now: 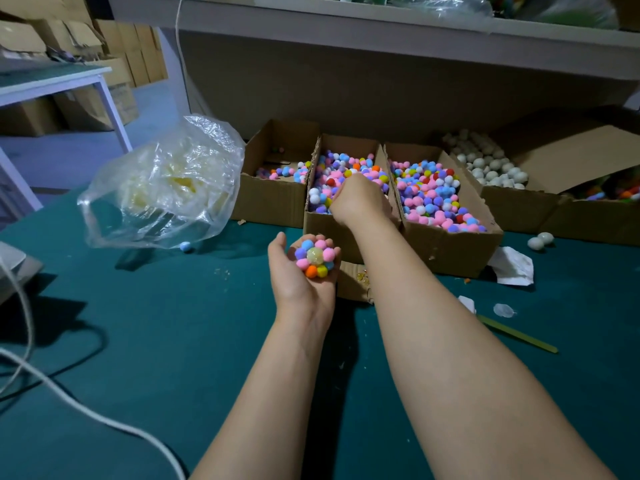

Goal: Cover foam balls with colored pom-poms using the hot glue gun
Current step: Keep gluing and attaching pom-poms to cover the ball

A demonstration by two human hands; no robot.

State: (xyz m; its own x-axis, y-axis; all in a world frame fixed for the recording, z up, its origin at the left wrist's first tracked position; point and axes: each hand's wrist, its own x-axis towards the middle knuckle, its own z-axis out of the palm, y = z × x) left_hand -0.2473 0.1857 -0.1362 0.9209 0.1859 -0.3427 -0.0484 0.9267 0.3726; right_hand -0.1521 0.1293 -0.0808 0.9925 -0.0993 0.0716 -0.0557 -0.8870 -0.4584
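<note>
Head view shows your left grip (294, 275) palm up over the near edge of the green tabletop (156, 323), fingers and thumb curled round the foam ball (316, 257). Cradling it this way turns the one bare patch upward, ringed by pink, blue, purple, orange and yellow pom-poms already stuck on. That patch looks glossy, probably wet glue, which would explain why you keep it facing up and clear of your fingers.

Your right grip (360, 199) reaches far over the ball into the middle cardboard box (320, 230), knuckles up, fingers dipped among the loose pom-poms (341, 164). The fingertips are hidden from this angle, so I cannot tell whether they pinch one yet.

The boxes sit side by side along the far edge so every supply is one reach away: a nearly empty box (270, 202) to the left, a fuller pom-pom box (450, 251) to the right, and a box of white foam balls (491, 168) farther right. A crumpled clear plastic bag (162, 181) stands at the far left, with a white cord (86, 414) trailing near you. No glue gun shows here.

If that glue is fresh, your next pom-pom should go straight onto the patch.
</note>
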